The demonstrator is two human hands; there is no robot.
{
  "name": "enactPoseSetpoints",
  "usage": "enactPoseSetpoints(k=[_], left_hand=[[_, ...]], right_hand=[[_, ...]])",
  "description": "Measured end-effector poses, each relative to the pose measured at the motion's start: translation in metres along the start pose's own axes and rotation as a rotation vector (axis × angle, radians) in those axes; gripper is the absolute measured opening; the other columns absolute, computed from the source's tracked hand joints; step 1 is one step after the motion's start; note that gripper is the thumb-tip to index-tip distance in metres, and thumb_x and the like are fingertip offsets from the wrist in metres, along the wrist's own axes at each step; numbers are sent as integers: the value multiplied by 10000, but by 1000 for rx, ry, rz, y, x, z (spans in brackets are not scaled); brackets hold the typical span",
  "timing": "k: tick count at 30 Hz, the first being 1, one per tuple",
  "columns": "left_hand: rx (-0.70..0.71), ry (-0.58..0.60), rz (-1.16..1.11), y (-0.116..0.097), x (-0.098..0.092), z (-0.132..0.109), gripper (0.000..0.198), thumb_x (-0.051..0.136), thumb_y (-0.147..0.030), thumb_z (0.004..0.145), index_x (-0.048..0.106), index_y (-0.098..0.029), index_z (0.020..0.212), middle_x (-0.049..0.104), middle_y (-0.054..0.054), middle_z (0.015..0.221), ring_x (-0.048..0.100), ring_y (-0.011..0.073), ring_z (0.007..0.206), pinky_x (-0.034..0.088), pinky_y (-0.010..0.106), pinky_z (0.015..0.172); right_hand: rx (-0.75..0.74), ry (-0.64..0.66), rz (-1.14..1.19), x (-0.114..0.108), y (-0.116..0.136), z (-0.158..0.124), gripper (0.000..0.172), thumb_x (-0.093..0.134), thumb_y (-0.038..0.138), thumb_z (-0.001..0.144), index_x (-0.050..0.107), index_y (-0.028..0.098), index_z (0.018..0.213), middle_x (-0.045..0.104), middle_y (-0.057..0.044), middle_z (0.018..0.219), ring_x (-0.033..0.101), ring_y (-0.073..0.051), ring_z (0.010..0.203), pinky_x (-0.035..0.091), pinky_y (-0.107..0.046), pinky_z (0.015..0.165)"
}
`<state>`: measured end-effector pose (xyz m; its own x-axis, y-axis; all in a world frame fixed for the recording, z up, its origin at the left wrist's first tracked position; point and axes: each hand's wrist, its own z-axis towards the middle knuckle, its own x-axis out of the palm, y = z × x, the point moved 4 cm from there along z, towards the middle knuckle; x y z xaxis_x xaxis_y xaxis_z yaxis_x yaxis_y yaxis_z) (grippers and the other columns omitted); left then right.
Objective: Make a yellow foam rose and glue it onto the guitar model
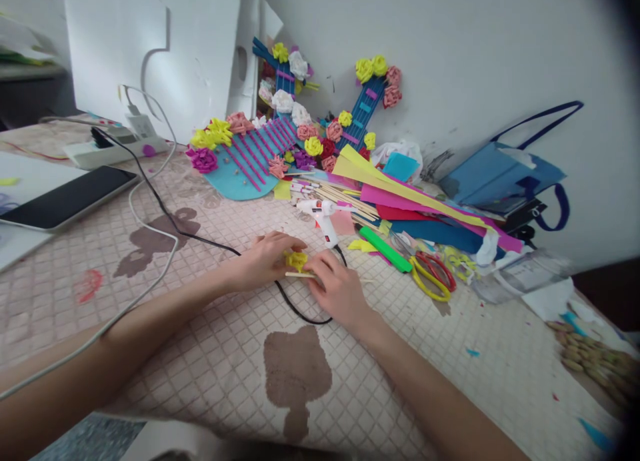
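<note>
My left hand (265,260) and my right hand (336,286) meet at the middle of the table. Between their fingertips sits a small yellow paper flower (297,259) on a thin wooden stick (299,274). The left fingers curl around the flower from the left. The right fingers pinch the stick's right end. A white glue gun (323,216) lies just beyond the hands, and its black cord (295,308) loops under them.
Foam craft pieces with paper roses (250,158) lean at the wall. Coloured paper sheets (410,201), wooden sticks, a green marker (385,249) and scissors (433,274) lie at the right. A phone (65,196) and a power strip (113,151) are at the left, a blue bag (505,174) far right.
</note>
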<state>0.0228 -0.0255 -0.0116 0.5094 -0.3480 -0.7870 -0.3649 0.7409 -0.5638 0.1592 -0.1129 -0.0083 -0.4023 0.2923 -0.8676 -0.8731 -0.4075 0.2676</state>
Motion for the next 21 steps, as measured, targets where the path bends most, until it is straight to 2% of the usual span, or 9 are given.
enactPoseSetpoints(k=[14, 21], left_hand=[[11, 23, -32, 1, 1, 2, 347, 616, -336, 816, 552, -180, 1120, 622, 87, 1113, 540, 244, 1064, 424, 390, 899], [18, 22, -30, 3, 1, 1, 343, 606, -275, 806, 543, -181, 1130, 617, 78, 1110, 537, 239, 1067, 429, 387, 896]], right_hand=[[6, 37, -42, 9, 0, 5, 116, 461, 150, 872, 561, 201, 901, 571, -52, 959, 572, -163, 777, 439, -269, 579], [28, -10, 189, -4, -2, 5, 175, 431, 73, 839, 531, 214, 872, 564, -55, 1000, 575, -172, 903, 479, -278, 723]])
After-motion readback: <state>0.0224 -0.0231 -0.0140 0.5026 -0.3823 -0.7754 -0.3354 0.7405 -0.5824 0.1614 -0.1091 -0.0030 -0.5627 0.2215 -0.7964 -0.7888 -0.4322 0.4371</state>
